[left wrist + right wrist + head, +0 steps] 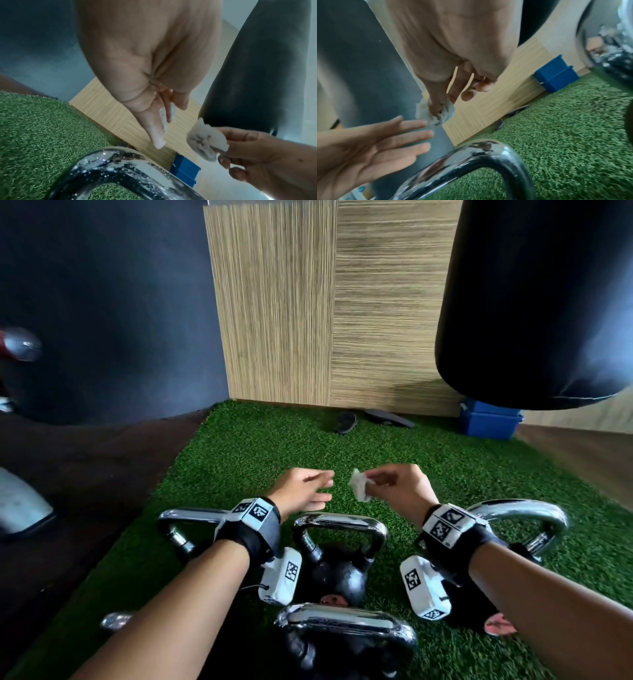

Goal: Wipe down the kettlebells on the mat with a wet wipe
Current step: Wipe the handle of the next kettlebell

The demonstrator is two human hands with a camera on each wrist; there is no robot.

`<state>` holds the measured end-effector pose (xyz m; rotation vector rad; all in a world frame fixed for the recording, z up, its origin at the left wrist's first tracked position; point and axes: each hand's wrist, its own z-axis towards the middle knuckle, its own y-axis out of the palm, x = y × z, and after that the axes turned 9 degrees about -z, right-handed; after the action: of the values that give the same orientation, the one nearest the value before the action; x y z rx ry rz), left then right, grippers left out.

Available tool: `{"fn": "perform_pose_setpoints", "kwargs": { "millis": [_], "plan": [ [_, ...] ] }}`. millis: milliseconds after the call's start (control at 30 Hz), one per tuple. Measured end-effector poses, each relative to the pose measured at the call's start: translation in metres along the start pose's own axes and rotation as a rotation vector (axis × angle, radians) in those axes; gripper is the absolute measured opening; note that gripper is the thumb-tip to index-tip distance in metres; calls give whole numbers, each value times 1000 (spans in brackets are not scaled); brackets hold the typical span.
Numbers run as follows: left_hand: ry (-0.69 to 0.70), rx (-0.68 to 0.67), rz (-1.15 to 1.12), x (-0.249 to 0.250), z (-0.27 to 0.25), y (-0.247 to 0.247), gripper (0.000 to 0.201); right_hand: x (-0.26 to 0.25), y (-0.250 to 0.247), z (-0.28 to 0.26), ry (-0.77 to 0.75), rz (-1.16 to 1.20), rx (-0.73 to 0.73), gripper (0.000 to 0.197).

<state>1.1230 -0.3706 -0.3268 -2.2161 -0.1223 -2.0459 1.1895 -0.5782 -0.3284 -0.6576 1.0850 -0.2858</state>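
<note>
Right hand (pixel 394 486) up over the mat (pixel 239 460), thumb and fingertips pinching the wipe (pixel 359 487): a small white wad, crumpled and creased, greyish in its folds from the left wrist view (pixel 205 140). It hangs in the air, touching nothing but those fingers. From the right wrist view the wipe (pixel 435 113) bulges out on both sides of the thumb, ragged at its lower edge.

Left hand (pixel 305 491) just beside it, fingers straight and spread, holding nothing, tips pointing at the wipe with a small gap between. The right wrist camera shows that open palm (pixel 373 146) facing in.

Below both wrists, the kettlebells: black round bodies, bright chrome handles. The middle kettlebell (pixel 337 563) stands upright on the green mat, its handle speckled with small spots seen close up in the left wrist view (pixel 123 169). A nearer one (pixel 342 642) sits right in front of it, handle flat towards the camera. One to the left (pixel 185 529) and one to the right (pixel 527 522) are partly hidden by the forearms.

Far end of the mat: a blue box (pixel 488 419) against the wood wall (pixel 329 309), and a big black punchbag (pixel 537 302) hanging on the right.
</note>
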Motion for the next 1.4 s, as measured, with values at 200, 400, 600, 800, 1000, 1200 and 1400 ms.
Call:
{"fn": "perform_pose_setpoints", "kwargs": {
  "millis": [200,400,600,800,1000,1200,1400],
  "plan": [
    [-14,-171,-205,1,-4,1,46,-24,14,-1,-77,2,61,28],
    [40,-171,-99,-4,3,-9,24,-16,16,-7,-147,-164,76,37],
    [352,93,693,-8,5,-14,6,43,6,-16,137,-289,93,15],
    [514,2,829,-28,-6,15,19,87,38,-30,233,-235,-395,22],
    [467,101,892,-24,-10,-11,17,89,59,-39,367,-198,-322,54],
    [486,89,882,-34,-20,-20,19,84,72,-49,332,-366,-296,62],
    [364,174,662,-53,-18,-48,15,85,70,-50,361,-363,-259,58]
  ]
}}
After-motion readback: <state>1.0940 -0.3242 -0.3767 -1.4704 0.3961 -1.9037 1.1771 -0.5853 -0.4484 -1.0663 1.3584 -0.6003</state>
